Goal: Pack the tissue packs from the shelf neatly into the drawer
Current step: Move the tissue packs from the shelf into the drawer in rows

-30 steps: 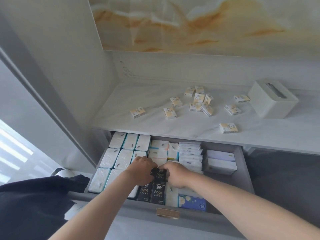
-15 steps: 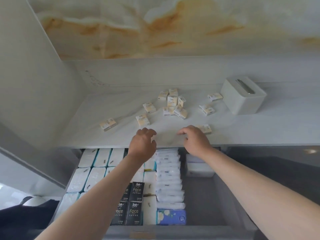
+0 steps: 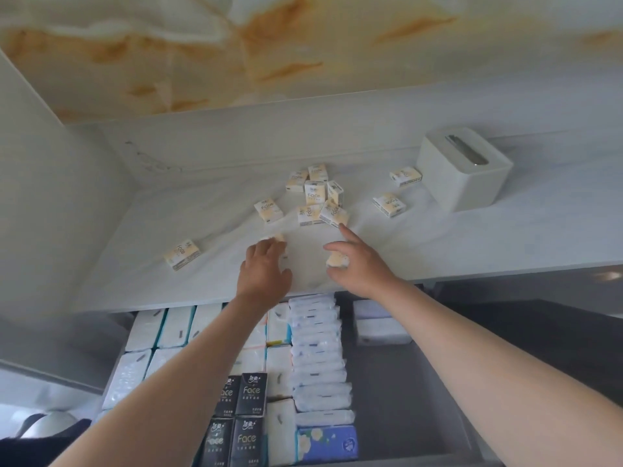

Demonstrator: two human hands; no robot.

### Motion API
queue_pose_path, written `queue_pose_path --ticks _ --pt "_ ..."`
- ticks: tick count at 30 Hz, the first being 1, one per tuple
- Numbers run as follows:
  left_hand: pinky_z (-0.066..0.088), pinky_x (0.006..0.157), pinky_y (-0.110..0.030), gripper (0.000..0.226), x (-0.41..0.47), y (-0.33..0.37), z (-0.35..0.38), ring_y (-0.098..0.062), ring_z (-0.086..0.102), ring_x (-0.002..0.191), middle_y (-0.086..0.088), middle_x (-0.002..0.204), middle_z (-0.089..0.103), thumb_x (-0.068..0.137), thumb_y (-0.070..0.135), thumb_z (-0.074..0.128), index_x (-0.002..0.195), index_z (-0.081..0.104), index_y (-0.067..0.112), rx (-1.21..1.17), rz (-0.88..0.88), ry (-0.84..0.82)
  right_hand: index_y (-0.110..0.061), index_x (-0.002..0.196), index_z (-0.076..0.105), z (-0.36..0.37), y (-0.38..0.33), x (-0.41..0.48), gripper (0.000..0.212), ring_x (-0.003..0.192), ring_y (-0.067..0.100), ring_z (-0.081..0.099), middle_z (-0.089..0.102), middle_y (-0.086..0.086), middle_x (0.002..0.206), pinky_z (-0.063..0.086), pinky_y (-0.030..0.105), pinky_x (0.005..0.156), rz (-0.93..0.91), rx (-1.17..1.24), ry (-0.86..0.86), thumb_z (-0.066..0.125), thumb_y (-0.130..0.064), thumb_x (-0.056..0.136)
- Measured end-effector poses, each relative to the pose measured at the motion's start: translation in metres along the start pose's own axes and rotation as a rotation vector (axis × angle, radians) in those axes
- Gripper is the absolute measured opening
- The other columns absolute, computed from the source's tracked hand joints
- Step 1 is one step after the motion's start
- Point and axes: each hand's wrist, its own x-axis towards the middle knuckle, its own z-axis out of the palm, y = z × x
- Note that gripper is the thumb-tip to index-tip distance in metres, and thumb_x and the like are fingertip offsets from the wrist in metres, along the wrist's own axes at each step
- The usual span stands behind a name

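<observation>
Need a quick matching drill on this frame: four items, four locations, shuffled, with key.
1. white square tissue box
2. black Face tissue packs
3. blue floral tissue pack
4. cream mini tissue pack

A. drawer front, beside the bare grey floor
B. in the right hand
C. shelf, far right
D. drawer front, middle

Pairs: 1-C, 2-D, 3-A, 4-B

**Single head-worn view, looking forward and down**

One wide-angle camera, worn on the person's head, supplies the only view; no second view overlaps it. It faces a recessed shelf at mid-frame and tilts down over an open drawer directly below. Both forearms enter from the bottom edge, so the left hand and right hand lie close to the lens. The marbled back panel fills the top. Straight edges bow near the borders.
</observation>
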Motion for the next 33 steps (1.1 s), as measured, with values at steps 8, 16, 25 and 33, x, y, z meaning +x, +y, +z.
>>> queue_pose_path --ticks 8,16,25,33 --pt "0.028 0.115 -0.04 0.069 0.002 -0.004 -0.004 -0.026 0.019 0.144 -0.006 0.158 0.025 0.085 0.02 0.068 0.147 0.039 0.023 -0.13 0.056 -0.122 -0.011 0.145 0.031 0.02 -0.003 -0.007 0.076 0.125 0.031 0.032 0.038 0.01 0.135 0.028 0.04 0.105 0.136 -0.355 0.194 0.06 -0.04 0.08" --pt "0.042 0.094 -0.025 0.057 -0.027 -0.026 -0.02 -0.017 0.044 0.114 0.003 0.126 0.051 0.079 0.026 0.075 0.132 0.052 0.026 -0.119 0.158 -0.141 -0.019 0.14 0.036 0.036 -0.028 -0.022 0.076 0.117 0.02 0.042 0.047 0.0 0.128 0.041 0.035 0.096 -0.106 -0.219 0.015 0.072 -0.031 0.074" --pt "0.049 0.078 -0.025 0.039 -0.116 -0.111 -0.041 -0.011 0.053 0.094 0.013 0.105 0.057 0.068 0.023 0.079 0.099 0.057 0.029 -0.14 0.173 -0.042 -0.026 0.094 0.049 0.098 -0.069 -0.037 0.035 0.092 0.015 0.054 0.049 -0.01 0.105 0.049 0.032 0.074 -0.283 -0.136 -0.215 0.073 -0.024 0.069" --pt "0.035 0.109 -0.028 0.035 -0.133 -0.122 -0.021 -0.015 0.048 0.128 0.008 0.142 0.05 0.079 0.031 0.079 0.11 0.063 0.028 -0.055 0.122 -0.273 -0.018 0.108 0.059 0.144 -0.065 -0.043 0.032 0.112 0.018 0.054 0.055 0.0 0.12 0.038 0.022 0.083 -0.105 -0.194 -0.287 0.075 -0.019 0.081"
